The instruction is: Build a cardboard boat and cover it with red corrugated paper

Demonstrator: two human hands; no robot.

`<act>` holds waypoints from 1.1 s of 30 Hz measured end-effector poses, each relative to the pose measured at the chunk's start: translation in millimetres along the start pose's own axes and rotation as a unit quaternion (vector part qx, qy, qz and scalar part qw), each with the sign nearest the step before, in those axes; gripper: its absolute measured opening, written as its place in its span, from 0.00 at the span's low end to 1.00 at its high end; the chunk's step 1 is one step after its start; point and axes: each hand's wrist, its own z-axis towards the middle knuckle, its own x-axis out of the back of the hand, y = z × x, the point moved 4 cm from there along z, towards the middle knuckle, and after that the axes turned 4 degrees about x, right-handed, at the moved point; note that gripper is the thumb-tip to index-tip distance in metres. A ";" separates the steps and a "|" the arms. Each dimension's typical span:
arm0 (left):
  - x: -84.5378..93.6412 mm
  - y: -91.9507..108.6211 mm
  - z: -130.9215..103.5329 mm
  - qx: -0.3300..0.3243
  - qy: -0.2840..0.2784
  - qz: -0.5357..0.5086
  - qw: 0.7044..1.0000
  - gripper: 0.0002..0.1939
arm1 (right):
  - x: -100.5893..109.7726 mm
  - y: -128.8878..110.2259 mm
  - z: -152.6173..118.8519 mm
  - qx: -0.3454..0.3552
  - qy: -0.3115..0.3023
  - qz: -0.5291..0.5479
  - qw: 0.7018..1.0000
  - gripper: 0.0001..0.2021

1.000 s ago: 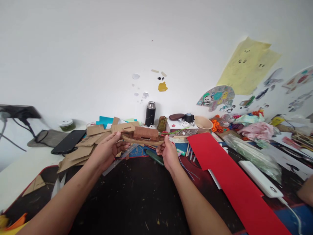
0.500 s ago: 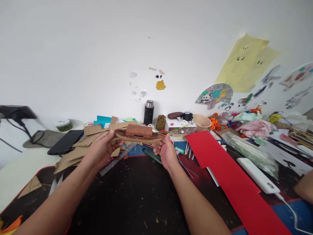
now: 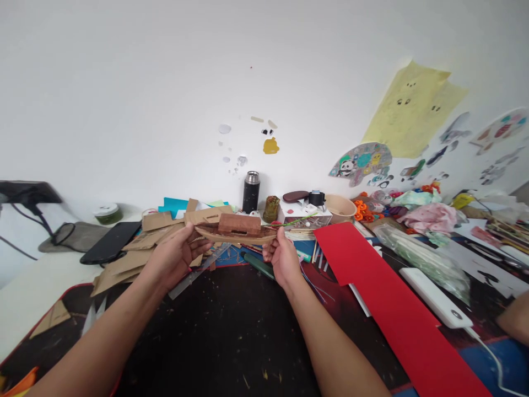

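Between my two hands a small brown model boat [image 3: 239,225] with a reddish-brown cabin is held up above the far part of the dark mat [image 3: 219,331]. My left hand [image 3: 181,251] pinches its left end with thumb and fingers. The right end sits in the grip of my right hand [image 3: 282,256], thumb on top and fingers curled beneath. The hull lies roughly level, its long side facing me. Below and behind it are a clear ruler [image 3: 194,275] and a dark green tool handle [image 3: 258,264], partly covered by my right hand.
Cardboard pieces [image 3: 122,270] lie on the left near a black phone [image 3: 111,242]. A black thermos [image 3: 251,193] stands by the wall. To the right are a red sheet [image 3: 384,303], a white power strip-like device [image 3: 436,298] and another person's arm [image 3: 514,320] at the edge.
The boat has shifted slightly right and turned a little, so its cabin and hull show more evenly. Both hands keep their hold on its ends.
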 end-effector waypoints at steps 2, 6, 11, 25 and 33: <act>0.7 -1.4 0.5 0.001 -0.003 -0.001 1.000 0.15 | 0.5 -0.1 0.0 -0.003 0.006 0.002 1.000 0.34; 2.2 -4.7 1.5 0.003 -0.011 0.000 1.000 0.14 | -0.1 -1.3 -0.5 -0.008 0.021 0.007 1.000 0.33; 3.1 -6.4 3.1 0.006 -0.017 0.002 1.000 0.12 | -1.5 -2.6 -1.2 -0.007 0.028 0.009 1.000 0.33; 9.5 3.3 4.7 0.008 -0.034 0.011 0.999 0.12 | -2.1 2.1 -2.3 -0.021 0.006 -0.011 1.000 0.33; 12.0 4.4 4.8 -0.003 -0.035 0.005 0.999 0.06 | -3.2 3.4 -3.8 -0.025 -0.004 -0.021 0.999 0.33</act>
